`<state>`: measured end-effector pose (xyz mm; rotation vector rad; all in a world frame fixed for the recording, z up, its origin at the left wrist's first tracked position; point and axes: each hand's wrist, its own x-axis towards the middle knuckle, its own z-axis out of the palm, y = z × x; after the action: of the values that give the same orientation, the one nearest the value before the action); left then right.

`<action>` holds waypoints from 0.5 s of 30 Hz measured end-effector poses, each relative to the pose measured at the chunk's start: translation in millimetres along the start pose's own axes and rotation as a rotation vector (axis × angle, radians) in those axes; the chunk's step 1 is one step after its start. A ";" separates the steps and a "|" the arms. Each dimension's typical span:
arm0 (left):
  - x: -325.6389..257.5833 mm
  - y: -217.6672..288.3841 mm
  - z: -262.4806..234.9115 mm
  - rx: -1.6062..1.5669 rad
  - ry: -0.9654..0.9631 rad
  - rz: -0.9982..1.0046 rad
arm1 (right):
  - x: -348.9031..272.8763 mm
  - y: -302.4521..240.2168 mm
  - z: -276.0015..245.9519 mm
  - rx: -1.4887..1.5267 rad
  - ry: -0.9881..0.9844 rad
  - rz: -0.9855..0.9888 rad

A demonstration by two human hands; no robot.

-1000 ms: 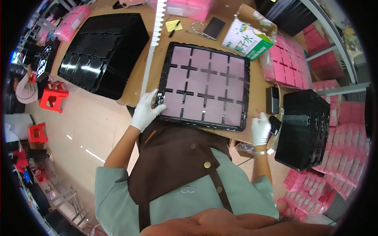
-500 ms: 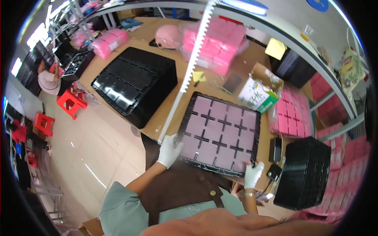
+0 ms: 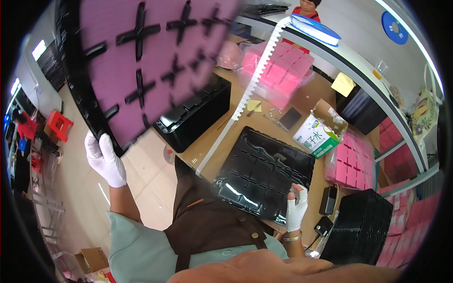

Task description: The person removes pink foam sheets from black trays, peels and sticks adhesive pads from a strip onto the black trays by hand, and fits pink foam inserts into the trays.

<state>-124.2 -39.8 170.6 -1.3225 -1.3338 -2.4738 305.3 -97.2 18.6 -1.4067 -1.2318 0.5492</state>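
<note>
Lifted off the bench, the black plastic tray filled with pink square pads (image 3: 141,61) now hangs tilted above the gloved left hand (image 3: 104,160), which grips its lower edge. Beneath, an empty glossy black compartment tray (image 3: 264,172) lies exposed, the gloved right hand (image 3: 296,207) pinching its near corner.

The tray of pink pads (image 3: 141,61), which had lain flat on the table (image 3: 207,146) half a second earlier, was lifted high and to the left by the left hand (image 3: 104,160), its face tilted toward the camera. That uncovered an empty black tray (image 3: 264,172) on the table. The right hand (image 3: 297,207) shifted from the filled tray's corner to the empty tray's near edge.
</note>
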 end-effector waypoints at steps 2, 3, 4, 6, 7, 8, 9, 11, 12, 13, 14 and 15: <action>10.4 -0.7 1.5 0.393 -0.250 0.256 | -3.4 17.3 7.9 0.070 -0.040 0.103; 16.6 10.1 20.8 0.538 -0.424 0.556 | -4.8 22.5 11.7 0.067 -0.083 0.122; 14.2 3.5 35.6 0.585 -0.515 0.598 | -6.7 25.1 16.1 0.063 -0.125 0.138; 6.2 -36.3 66.2 0.719 -0.637 0.668 | -3.7 29.8 26.6 0.023 -0.187 0.072; 2.0 -63.9 67.6 0.833 -0.695 0.704 | -6.4 28.8 29.4 0.058 -0.218 0.094; -3.1 -85.0 73.0 0.941 -0.755 0.685 | -10.8 25.7 30.5 0.084 -0.239 0.124; -10.4 -109.4 73.3 0.984 -0.785 0.689 | -14.3 26.5 32.2 0.076 -0.258 0.092; -22.7 -133.8 77.2 1.067 -0.882 0.714 | -21.9 29.0 31.1 0.003 -0.301 0.112; -32.7 -137.8 76.7 1.119 -0.944 0.735 | -23.6 28.2 30.6 -0.042 -0.324 0.110; -43.7 -151.4 75.0 1.052 -0.940 0.659 | -23.0 30.2 30.8 -0.048 -0.324 0.118; -50.4 -156.0 74.3 1.062 -0.966 0.617 | -24.2 35.0 31.5 -0.067 -0.343 0.123; -54.9 -157.6 74.2 1.057 -0.965 0.577 | -26.2 39.5 32.0 -0.087 -0.364 0.131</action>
<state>-102.1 92.9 47.1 -2.0730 -1.6032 -0.4810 282.9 -99.7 -33.9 -1.5115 -1.4714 0.8803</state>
